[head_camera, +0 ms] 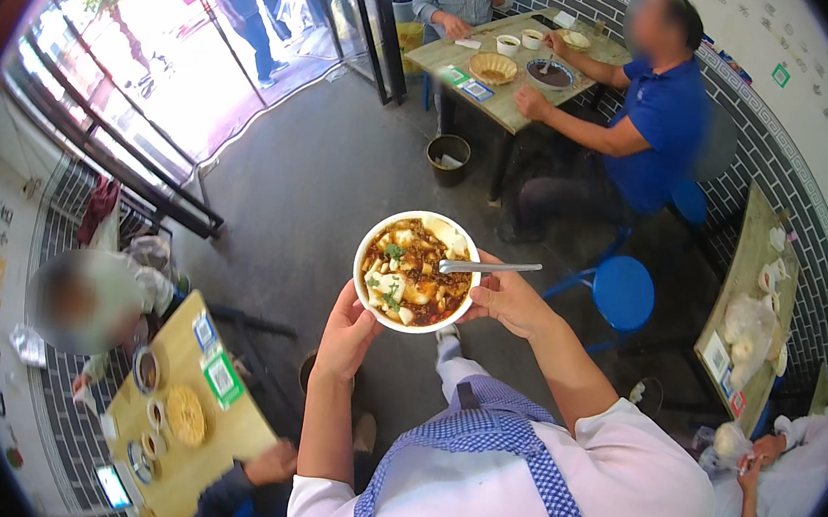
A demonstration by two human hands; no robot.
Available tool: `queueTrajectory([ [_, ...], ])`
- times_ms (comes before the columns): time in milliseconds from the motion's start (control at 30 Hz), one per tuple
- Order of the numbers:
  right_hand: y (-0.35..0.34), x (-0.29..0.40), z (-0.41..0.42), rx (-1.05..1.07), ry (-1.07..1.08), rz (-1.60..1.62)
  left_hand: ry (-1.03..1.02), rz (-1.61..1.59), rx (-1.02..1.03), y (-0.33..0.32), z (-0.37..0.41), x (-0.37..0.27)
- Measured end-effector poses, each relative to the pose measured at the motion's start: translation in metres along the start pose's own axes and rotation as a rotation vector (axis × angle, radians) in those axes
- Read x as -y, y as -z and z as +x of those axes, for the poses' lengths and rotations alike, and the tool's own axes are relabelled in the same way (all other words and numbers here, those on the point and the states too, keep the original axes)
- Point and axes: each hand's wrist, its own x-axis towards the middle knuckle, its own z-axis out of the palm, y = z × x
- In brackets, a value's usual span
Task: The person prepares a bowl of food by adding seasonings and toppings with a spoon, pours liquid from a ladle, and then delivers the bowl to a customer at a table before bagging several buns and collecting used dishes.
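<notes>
A white bowl (358, 292) of soft tofu in dark brown sauce (421, 277), topped with nuts and green herbs, is held level in front of me. My left hand (348, 330) grips its lower left rim. On the right side, my right hand (503, 296) supports the rim with the thumb near the edge. A metal spoon (491, 267) rests in the bowl, its handle sticking out to the right above my right hand. The fingers beneath the bowl are hidden.
Diners sit at a table (431, 57) ahead, a yellow table (252, 421) at left and a side table (718, 322) at right. A blue stool (623, 294) and a waste bin (448, 159) stand on the floor (279, 195). Glass doors (257, 30) are at upper left.
</notes>
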Motion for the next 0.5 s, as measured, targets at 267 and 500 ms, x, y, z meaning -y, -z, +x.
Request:
queueTrajectory([
  [267,0.071,0.06,0.235,-0.044,0.088,0.027,0.02,0.007,0.149,0.059,0.259,-0.088],
  [500,0.153,0.1,0.392,-0.267,0.203,0.055,0.202,0.086,0.334,0.089,0.496,-0.129],
])
